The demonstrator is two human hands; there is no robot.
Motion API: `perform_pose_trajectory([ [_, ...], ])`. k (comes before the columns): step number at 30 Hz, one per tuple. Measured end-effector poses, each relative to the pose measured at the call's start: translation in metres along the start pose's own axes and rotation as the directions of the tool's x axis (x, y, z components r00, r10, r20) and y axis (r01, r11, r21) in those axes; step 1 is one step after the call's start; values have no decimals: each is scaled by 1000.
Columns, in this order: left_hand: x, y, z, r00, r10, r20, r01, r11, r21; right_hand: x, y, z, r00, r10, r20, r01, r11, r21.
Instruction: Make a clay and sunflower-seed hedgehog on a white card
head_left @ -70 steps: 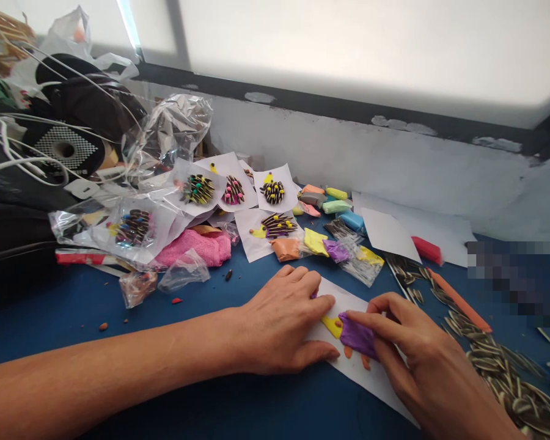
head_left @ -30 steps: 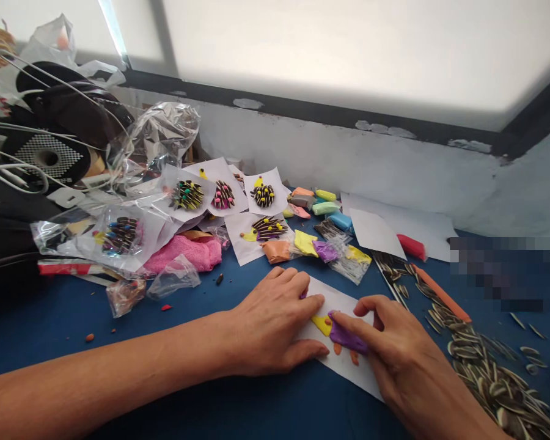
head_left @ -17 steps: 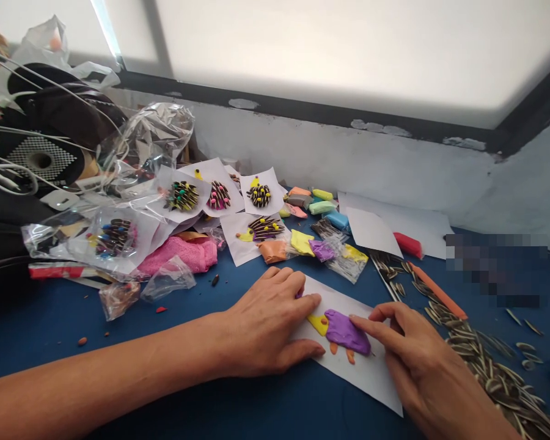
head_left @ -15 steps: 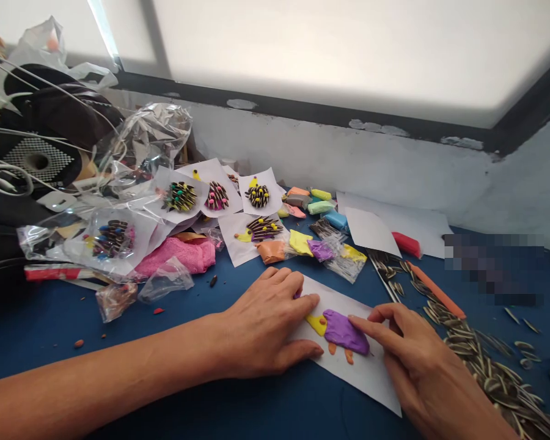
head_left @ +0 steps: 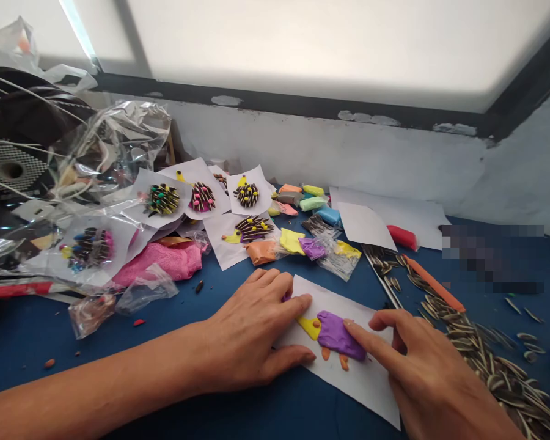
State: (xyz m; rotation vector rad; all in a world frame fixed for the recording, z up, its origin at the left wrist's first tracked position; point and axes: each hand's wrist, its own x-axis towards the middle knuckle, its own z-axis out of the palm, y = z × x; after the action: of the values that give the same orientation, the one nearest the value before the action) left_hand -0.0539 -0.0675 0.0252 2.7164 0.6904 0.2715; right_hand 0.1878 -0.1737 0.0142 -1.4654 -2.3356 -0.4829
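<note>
A white sheet of paper (head_left: pixel 348 391) lies at a slant on the blue table. On it is a flat clay animal shape: a purple clay body (head_left: pixel 339 336), a yellow clay head (head_left: pixel 309 327) with a small brown dot, and two orange legs. My left hand (head_left: pixel 261 330) rests over the paper's left edge, thumb and index finger apart, the other fingers partly curled. A bit of purple shows under those fingers. With its index fingertip, my right hand (head_left: pixel 407 354) touches the top right of the purple body. Its other fingers are bent and hold nothing that I can see.
Striped sunflower seeds (head_left: pixel 490 360) spread at the right, beside an orange stick (head_left: pixel 435 284). Behind the paper are clay packets (head_left: pixel 261 252) and seed-covered clay hedgehogs on paper (head_left: pixel 255 229). A pink cloth (head_left: pixel 165 263) and clear plastic wrapping (head_left: pixel 128 134) lie left.
The view has shifted slightly to the right, so things sit further left in it. Both hands keep nearly the same place on the paper, the right index fingertip still on the purple clay.
</note>
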Motion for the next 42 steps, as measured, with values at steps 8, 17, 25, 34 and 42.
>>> perform_pose_trajectory([
  [8, 1, 0, -1, 1000, -4, 24, 4, 1000, 4, 4, -4, -7, 990, -140, 21, 142, 984, -105],
  [17, 2, 0, -2, 1000, 4, 29, -4, 1000, 19, -5, 2, -11, 986, -160, 38, 163, 978, -127],
  [25, 0, -1, 0, 1000, 14, 9, -14, 1000, 23, -18, -2, -4, 986, -146, 77, 155, 979, -129],
  [34, 1, 0, 0, 1000, 14, 7, -14, 1000, 24, -1, -10, -15, 982, -173, 82, 185, 965, -185],
  [42, 1, 0, -1, 1000, 18, -2, -18, 999, 39, -12, -7, -7, 988, -141, 59, 150, 968, -199],
])
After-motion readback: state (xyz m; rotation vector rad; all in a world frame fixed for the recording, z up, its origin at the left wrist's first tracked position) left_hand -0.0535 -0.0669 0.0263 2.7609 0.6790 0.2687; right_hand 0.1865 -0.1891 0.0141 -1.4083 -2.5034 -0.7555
